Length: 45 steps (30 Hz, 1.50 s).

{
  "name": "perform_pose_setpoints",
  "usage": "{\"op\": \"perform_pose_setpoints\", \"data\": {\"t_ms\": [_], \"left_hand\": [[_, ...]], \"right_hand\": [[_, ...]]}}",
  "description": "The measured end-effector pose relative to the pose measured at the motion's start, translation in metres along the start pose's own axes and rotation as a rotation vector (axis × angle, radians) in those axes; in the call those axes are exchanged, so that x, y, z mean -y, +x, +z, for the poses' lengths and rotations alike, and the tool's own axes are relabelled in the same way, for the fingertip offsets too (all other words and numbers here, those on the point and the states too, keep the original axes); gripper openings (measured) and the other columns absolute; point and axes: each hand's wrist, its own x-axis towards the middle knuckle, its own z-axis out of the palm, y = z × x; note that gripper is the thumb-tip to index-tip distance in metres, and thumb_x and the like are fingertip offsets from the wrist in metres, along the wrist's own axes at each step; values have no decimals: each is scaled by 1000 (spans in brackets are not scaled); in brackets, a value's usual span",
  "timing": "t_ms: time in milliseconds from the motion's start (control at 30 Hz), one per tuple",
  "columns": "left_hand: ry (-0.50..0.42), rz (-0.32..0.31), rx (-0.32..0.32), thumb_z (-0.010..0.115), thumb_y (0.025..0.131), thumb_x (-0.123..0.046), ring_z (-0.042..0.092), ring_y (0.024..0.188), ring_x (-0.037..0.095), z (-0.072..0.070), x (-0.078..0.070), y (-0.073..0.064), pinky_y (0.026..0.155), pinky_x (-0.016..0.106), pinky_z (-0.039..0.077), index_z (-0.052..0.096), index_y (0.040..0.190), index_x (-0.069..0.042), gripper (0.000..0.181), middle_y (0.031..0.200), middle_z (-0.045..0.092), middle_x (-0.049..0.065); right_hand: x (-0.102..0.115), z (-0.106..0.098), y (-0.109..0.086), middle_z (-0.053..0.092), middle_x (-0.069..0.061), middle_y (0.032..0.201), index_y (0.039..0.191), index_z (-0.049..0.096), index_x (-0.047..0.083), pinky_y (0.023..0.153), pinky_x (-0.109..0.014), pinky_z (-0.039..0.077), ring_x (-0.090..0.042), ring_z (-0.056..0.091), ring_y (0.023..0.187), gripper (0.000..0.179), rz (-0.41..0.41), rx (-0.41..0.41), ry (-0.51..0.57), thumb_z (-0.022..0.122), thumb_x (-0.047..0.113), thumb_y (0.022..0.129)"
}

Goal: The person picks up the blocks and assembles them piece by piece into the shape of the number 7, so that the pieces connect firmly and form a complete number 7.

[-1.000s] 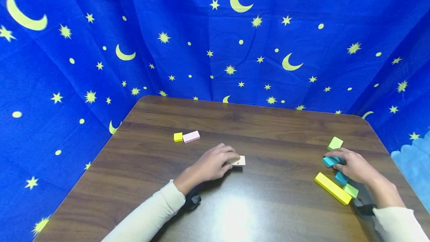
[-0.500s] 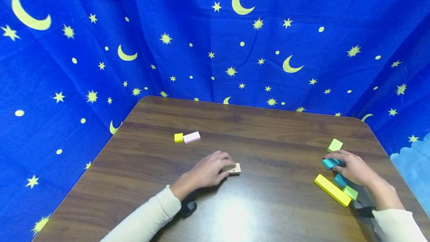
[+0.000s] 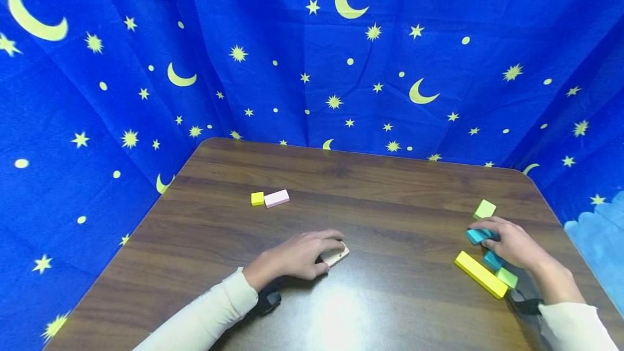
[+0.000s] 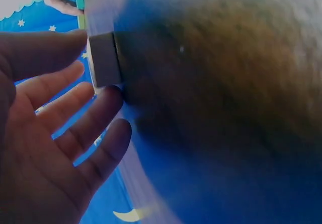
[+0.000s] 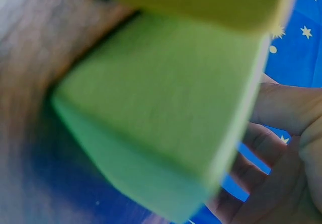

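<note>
My left hand point(image 3: 303, 254) pinches a small pale wooden block point(image 3: 336, 255) at the middle of the table, thumb on the near side and fingers on the far side. In the left wrist view the block point(image 4: 104, 60) shows as a grey face between thumb and fingertips. Over on the right, my right hand point(image 3: 518, 241) grips a teal block point(image 3: 478, 236), partly covered by the fingers. A second, darker teal block point(image 3: 493, 260) lies just below that hand. In the right wrist view a green block point(image 5: 161, 93) hides much of the fingers.
A long yellow block point(image 3: 481, 275) lies beside a light green block point(image 3: 507, 278) near the right wrist. Another light green block point(image 3: 485, 209) lies beyond the right hand. At the back left, a yellow block point(image 3: 257, 199) meets a pink one point(image 3: 277, 199). Blue curtains point(image 3: 273, 31) surround the table.
My left hand has drawn the pale block nearer to me and slightly left, and the block has turned to a slant. My right hand stays on the teal block.
</note>
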Motion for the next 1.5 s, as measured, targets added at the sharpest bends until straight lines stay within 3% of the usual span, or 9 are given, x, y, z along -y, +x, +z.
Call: {"op": "perform_pose_setpoints", "data": {"t_ms": [133,400,767,1200,1500], "left_hand": [[-4,26,7,67,92,-19,53,135,19,3,-1,1,112,37,45,60,135,-15,45,148,53,1],[-31,-7,11,69,92,-21,53,136,20,7,-9,-3,113,37,44,62,134,-15,43,147,54,1],[-24,57,-25,67,92,-15,53,136,21,13,-14,5,114,35,43,64,131,-12,39,146,56,4],[-50,27,-19,64,92,-8,52,137,22,15,-18,7,115,36,41,64,133,-12,40,148,54,3],[-56,21,-34,64,93,-9,53,137,22,14,-17,5,114,37,43,66,131,-14,38,148,55,6]], "right_hand": [[1,0,1,61,-31,120,118,68,6,77,-60,50,-50,60,103,34,-13,-12,0,69,3,84],[0,1,2,62,-30,119,116,69,6,78,-60,50,-51,61,104,34,-38,-33,-6,70,2,82],[0,0,1,62,-30,118,114,69,6,77,-58,50,-48,62,101,34,-27,-29,-7,71,1,81],[1,-2,-1,61,-31,119,117,68,7,79,-63,50,-52,60,103,33,-11,-25,-25,70,3,83],[8,-25,14,66,-26,113,112,71,3,80,-63,50,-50,63,103,32,-145,-140,-61,72,-2,81]]}}
